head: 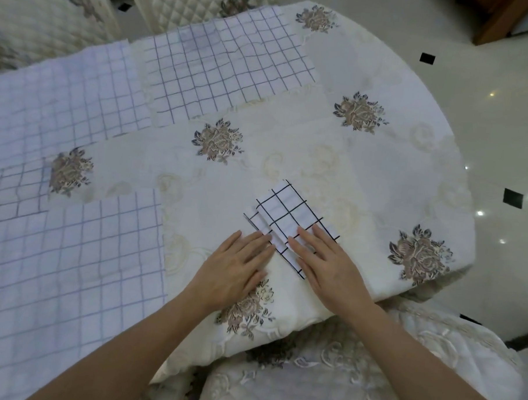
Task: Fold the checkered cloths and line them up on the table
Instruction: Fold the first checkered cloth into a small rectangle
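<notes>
Pressing folded checkered cloth (289, 216) onto tabletop (379, 174) with straight, flat fingers (321, 241): right hand (326, 263) atop its near end, left hand (235, 268) touching its left edge. Unfolded checkered cloths (72, 267) spread well left of it.

Looks like a home dining room. Round tabletop (453, 165) under a cream tablecloth (305, 135) with embroidered flowers (217, 140), chairs (186, 9) in matching quilted covers, glossy pale floor tiles (501, 134) with small black insets (513, 197), wooden furniture corner (500, 19) top right.
</notes>
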`<action>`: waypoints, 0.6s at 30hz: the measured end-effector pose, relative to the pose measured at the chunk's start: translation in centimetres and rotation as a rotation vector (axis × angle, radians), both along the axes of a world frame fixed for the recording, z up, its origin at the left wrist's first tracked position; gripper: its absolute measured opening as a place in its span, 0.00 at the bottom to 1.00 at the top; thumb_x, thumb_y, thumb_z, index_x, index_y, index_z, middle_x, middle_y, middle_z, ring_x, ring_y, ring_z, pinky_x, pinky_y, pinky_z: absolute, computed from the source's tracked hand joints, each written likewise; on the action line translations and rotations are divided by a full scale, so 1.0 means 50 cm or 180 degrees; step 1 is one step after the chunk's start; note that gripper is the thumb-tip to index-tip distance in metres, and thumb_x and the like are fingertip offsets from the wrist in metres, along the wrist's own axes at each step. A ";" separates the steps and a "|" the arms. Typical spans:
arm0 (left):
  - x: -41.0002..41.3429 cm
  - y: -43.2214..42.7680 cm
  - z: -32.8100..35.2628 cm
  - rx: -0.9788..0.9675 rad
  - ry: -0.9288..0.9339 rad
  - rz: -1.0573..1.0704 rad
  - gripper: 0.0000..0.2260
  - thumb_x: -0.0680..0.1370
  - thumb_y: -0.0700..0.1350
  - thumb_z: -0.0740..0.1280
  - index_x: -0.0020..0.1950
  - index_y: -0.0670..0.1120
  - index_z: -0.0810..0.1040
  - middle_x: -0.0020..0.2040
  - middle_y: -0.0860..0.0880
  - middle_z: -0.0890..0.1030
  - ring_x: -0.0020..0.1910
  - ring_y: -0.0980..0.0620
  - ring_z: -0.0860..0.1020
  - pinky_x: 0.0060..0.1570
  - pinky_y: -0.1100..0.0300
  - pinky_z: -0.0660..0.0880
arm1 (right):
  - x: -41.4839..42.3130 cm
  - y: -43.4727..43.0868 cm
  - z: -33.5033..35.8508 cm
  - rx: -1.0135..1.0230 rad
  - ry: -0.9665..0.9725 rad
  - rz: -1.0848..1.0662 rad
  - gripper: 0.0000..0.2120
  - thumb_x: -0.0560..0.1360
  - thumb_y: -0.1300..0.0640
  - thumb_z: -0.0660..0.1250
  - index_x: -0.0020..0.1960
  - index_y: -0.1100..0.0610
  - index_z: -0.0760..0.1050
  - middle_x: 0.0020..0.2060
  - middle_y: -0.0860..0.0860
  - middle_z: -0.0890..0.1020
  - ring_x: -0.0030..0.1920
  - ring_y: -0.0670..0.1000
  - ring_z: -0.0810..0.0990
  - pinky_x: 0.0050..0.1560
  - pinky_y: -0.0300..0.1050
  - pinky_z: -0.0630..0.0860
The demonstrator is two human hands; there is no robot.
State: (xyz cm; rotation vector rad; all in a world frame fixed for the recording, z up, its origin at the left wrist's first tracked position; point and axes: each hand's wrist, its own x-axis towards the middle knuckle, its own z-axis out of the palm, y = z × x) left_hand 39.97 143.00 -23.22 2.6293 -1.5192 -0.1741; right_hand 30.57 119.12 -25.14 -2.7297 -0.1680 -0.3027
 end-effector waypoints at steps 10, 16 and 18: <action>-0.010 0.000 -0.004 0.0095 -0.0031 0.0105 0.23 0.85 0.56 0.52 0.78 0.49 0.65 0.77 0.48 0.67 0.78 0.50 0.60 0.75 0.44 0.59 | -0.016 0.017 -0.001 -0.0260 0.0208 0.0100 0.18 0.84 0.51 0.57 0.72 0.51 0.73 0.72 0.51 0.73 0.74 0.58 0.68 0.69 0.56 0.70; -0.008 0.005 -0.001 -0.0055 0.0065 0.0085 0.22 0.85 0.55 0.53 0.76 0.48 0.67 0.77 0.47 0.67 0.78 0.49 0.61 0.75 0.45 0.61 | -0.016 0.018 0.000 -0.0388 0.0416 0.0169 0.20 0.83 0.48 0.57 0.74 0.49 0.70 0.74 0.50 0.69 0.76 0.57 0.64 0.70 0.57 0.68; -0.003 0.003 0.012 -0.0484 0.0122 0.0253 0.18 0.84 0.50 0.57 0.70 0.46 0.73 0.74 0.46 0.70 0.73 0.47 0.68 0.70 0.46 0.66 | -0.016 0.018 0.005 -0.0408 0.0496 0.0187 0.22 0.83 0.45 0.57 0.75 0.48 0.69 0.75 0.50 0.68 0.77 0.56 0.62 0.71 0.57 0.67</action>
